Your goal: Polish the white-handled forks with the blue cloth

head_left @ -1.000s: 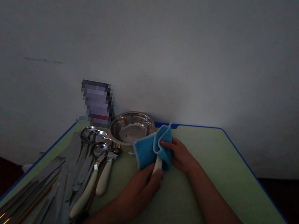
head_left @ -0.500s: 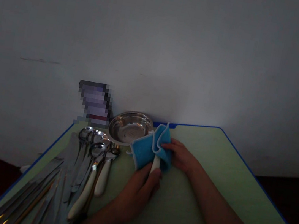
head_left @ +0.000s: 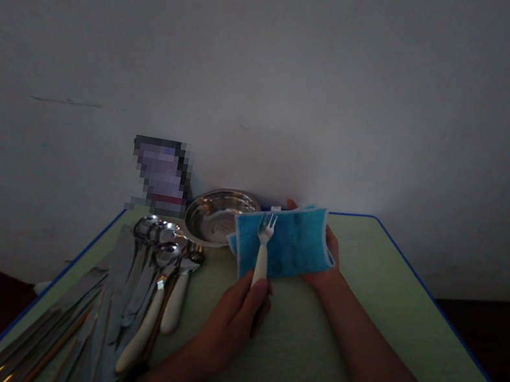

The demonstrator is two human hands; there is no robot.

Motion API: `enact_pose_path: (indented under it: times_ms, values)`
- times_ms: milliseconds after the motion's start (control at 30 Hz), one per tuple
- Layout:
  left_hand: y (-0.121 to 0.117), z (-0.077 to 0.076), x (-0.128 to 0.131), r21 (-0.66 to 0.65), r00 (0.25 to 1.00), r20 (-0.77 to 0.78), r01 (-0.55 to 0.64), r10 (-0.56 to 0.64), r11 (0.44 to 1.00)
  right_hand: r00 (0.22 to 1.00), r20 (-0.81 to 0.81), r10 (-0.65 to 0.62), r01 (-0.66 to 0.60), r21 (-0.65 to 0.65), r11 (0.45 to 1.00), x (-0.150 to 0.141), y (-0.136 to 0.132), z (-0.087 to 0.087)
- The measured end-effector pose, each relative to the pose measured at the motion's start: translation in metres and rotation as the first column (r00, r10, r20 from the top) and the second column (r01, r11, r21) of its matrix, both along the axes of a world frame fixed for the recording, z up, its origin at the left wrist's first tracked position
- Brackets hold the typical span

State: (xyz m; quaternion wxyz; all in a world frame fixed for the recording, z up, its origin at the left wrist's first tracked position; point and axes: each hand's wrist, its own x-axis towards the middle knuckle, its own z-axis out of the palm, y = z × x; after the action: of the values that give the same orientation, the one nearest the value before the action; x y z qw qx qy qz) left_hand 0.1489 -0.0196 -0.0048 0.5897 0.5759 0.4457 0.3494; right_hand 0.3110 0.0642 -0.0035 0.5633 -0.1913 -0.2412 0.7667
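Note:
My left hand (head_left: pixel 235 319) is closed around the white handle of a small fork (head_left: pixel 263 252), its metal tines pointing up and away. Behind the fork spreads a folded blue cloth (head_left: pixel 298 241) with a pale edge. My right hand (head_left: pixel 327 263) grips this cloth from behind and at its right side; most of its fingers are hidden by the fabric. The fork's head lies in front of the cloth's left part; whether they touch I cannot tell.
A shallow steel bowl (head_left: pixel 214 223) stands at the table's back edge, partly behind the cloth. Several spoons (head_left: pixel 168 256) and knives (head_left: pixel 109 303) lie along the left side. A blurred-out, screen-like object (head_left: pixel 164 175) leans on the wall. Blue edging rims the green table (head_left: pixel 389 294).
The cloth was bunched around the fork's head; now it is spread flatter behind it, uncovering the tines. My right hand has moved slightly right and behind the cloth.

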Motion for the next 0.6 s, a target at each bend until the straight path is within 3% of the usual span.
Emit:
enact_pose_path:
  times_ms: [233, 467, 600]
  values:
    - [0.001, 0.004, 0.0, 0.075, 0.997, -0.063, -0.044, 0.049, 0.996, 0.986, 0.027, 0.167, -0.168, 0.024, 0.986, 0.0, 0.002, -0.002]
    - [0.001, -0.002, -0.003, 0.083, 0.994, -0.079, -0.072, 0.078, 0.994, 0.962, 0.223, 0.159, -0.138, -0.106, 0.985, -0.009, 0.009, -0.006]
    - [0.002, -0.002, -0.003, 0.081, 0.991, -0.082, -0.098, 0.105, 0.992, 0.963, 0.223, 0.148, -0.119, -0.14, 0.983, -0.008, 0.011, -0.009]
